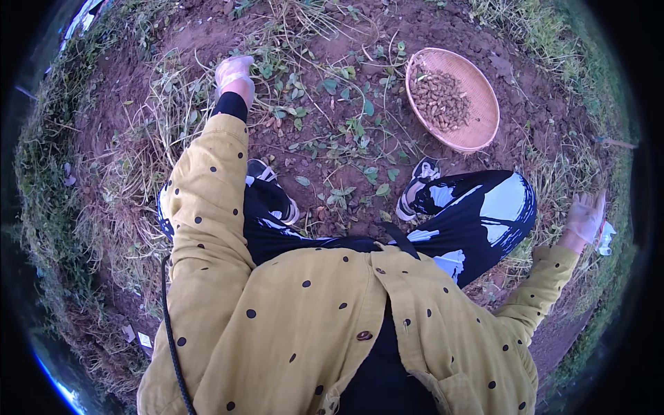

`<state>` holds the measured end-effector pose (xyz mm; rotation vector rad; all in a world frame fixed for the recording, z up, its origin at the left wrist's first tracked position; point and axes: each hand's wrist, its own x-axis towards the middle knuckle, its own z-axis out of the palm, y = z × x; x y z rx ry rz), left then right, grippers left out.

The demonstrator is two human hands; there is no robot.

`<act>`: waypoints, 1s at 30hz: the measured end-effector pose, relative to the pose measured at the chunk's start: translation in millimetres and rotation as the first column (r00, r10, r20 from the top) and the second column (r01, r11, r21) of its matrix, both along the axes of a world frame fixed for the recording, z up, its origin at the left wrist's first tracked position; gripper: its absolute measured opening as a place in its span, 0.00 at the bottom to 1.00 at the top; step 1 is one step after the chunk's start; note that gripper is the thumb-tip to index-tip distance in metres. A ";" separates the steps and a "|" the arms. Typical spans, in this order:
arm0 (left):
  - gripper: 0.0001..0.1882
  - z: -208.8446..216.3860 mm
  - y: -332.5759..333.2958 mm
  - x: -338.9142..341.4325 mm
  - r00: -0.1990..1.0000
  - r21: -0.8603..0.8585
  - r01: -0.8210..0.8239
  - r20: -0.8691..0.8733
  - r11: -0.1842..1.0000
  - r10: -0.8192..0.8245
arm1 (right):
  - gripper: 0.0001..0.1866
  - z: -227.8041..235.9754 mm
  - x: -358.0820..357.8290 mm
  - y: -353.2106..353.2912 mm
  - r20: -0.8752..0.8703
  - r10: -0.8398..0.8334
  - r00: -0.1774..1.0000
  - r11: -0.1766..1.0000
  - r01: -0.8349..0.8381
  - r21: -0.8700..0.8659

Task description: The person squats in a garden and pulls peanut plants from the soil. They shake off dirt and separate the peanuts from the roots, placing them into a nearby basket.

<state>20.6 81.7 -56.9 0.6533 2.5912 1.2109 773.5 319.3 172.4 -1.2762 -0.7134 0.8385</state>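
Observation:
My left hand [235, 72], in a thin clear glove, reaches out low over pulled peanut plants [176, 97] at the far left. Its fingers curl downward and look closed; what they hold, if anything, is hidden. Out to the right side, my right hand [586, 216], gloved the same way, has its fingers apart and nothing in it. Dry stems lie on the ground beside it. A round woven basket [483, 114] sits tilted on the soil at the far right, partly filled with peanuts [441, 100] in their shells.
Between my shoes [273, 187] and beyond them, loose leaves and stems [346, 131] cover the brown soil [297, 166]. Heaped dry vines [121, 207] lie along the left. A clear plastic object [606, 238] is beside my right hand. A dark cord [169, 325] hangs along my left side.

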 end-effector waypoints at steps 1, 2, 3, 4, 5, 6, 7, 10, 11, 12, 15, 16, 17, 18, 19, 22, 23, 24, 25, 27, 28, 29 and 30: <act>0.11 -35.7 -15.0 -20.1 0.997 -0.206 0.013 -0.069 0.979 -0.027 | 0.28 2.7 -44.1 -1.0 -0.017 0.170 0.985 0.984 -0.169 0.063; 0.11 -65.1 -35.3 -40.9 0.988 -0.404 0.006 -0.140 0.915 -0.068 | 0.26 3.5 -89.4 -1.2 -0.040 0.345 0.938 0.933 -0.338 0.123; 0.12 -73.9 -24.0 -27.4 0.971 -0.592 0.086 -0.132 0.802 -0.201 | 0.26 8.1 -108.6 -5.1 0.109 0.520 0.847 0.823 -0.531 0.202; 0.12 -74.8 -15.9 -14.5 0.932 -0.744 0.146 -0.118 0.652 -0.343 | 0.27 11.8 -128.9 -7.7 0.261 0.658 0.706 0.664 -0.708 0.241; 0.12 -40.6 0.9 31.9 0.798 -0.906 0.210 -0.057 0.366 -0.600 | 0.27 19.7 -156.2 -18.9 0.407 0.635 0.656 0.641 -0.742 0.196; 0.11 -40.7 -8.1 33.9 0.825 -0.932 0.195 -0.012 0.304 -0.565 | 0.27 22.4 -200.4 -24.2 0.509 0.647 0.568 0.574 -0.802 0.165; 0.11 -45.1 -28.2 29.8 0.863 -0.960 0.160 0.023 0.229 -0.505 | 0.26 9.7 -240.3 -22.4 0.432 0.734 0.525 0.504 -0.846 0.172; 0.14 -75.6 -39.2 48.4 0.835 -0.956 0.246 0.125 0.162 -0.536 | 0.20 -0.6 -318.3 -31.6 0.415 0.837 0.356 0.407 -0.913 -0.039; 0.16 -73.1 -39.0 53.7 0.828 -0.953 0.280 0.178 0.117 -0.532 | 0.18 -10.7 -337.5 -35.3 0.321 0.880 0.350 0.408 -0.904 -0.131; 0.16 -91.9 -44.1 47.0 0.844 -0.949 0.272 0.153 0.163 -0.515 | 0.19 -20.3 -347.0 -37.1 0.294 0.910 0.293 0.364 -0.903 -0.229; 0.23 -94.2 -35.2 51.7 0.812 -0.935 0.279 0.108 0.218 -0.574 | 0.23 -39.2 -357.6 -49.0 0.219 0.958 0.187 0.272 -0.834 -0.480; 0.24 -100.9 -35.0 44.9 0.830 -0.919 0.259 0.054 0.297 -0.555 | 0.23 -42.1 -359.5 -48.6 0.195 0.964 0.179 0.255 -0.821 -0.511; 0.26 -107.5 -33.6 39.8 0.846 -0.897 0.237 0.002 0.374 -0.533 | 0.23 -43.4 -361.1 -47.9 0.170 0.970 0.173 0.238 -0.806 -0.542; 0.25 -113.8 -30.0 32.5 0.817 -0.925 0.232 0.017 0.301 -0.576 | 0.23 -47.4 -362.6 -45.5 0.176 0.968 0.179 0.248 -0.799 -0.547; 0.26 -119.3 -28.6 28.8 0.798 -0.912 0.219 -0.037 0.347 -0.602 | 0.22 -50.2 -362.7 -43.1 0.186 0.964 0.190 0.263 -0.788 -0.557; 0.27 -124.9 -20.1 22.8 0.817 -0.933 0.335 0.216 0.134 -0.535 | 0.22 -54.9 -363.7 -39.1 0.173 0.964 0.201 0.265 -0.763 -0.590; 0.22 -130.6 -23.1 25.9 0.790 -0.945 0.296 0.161 0.138 -0.592 | 0.22 -54.5 -363.4 -38.3 0.164 0.965 0.203 0.261 -0.756 -0.601; 0.19 -131.2 -22.2 30.7 0.791 -0.935 0.322 0.177 0.152 -0.586 | 0.22 -53.5 -364.0 -38.6 0.158 0.969 0.190 0.247 -0.745 -0.619; 0.17 -124.2 -19.1 31.9 0.794 -0.927 0.336 0.182 0.168 -0.580 | 0.22 -50.4 -366.1 -39.5 0.153 0.972 0.179 0.235 -0.742 -0.627; 0.12 -127.0 -16.0 35.1 0.765 -0.919 0.351 0.171 0.180 -0.621 | 0.21 -47.1 -365.7 -43.0 0.157 0.976 0.152 0.217 -0.741 -0.635; 0.12 -116.9 -6.7 34.8 0.756 -0.913 0.398 0.272 0.087 -0.595 | 0.21 -45.6 -365.7 -42.9 0.168 0.977 0.135 0.211 -0.749 -0.628; 0.12 -105.9 2.9 35.9 0.741 -0.896 0.444 0.370 -0.005 -0.560 | 0.21 -44.1 -365.1 -43.5 0.181 0.976 0.119 0.207 -0.756 -0.621; 0.13 -109.3 5.9 31.6 0.737 -0.893 0.450 0.381 -0.015 -0.558 | 0.19 -45.9 -364.8 -46.2 0.203 0.971 0.126 0.224 -0.775 -0.590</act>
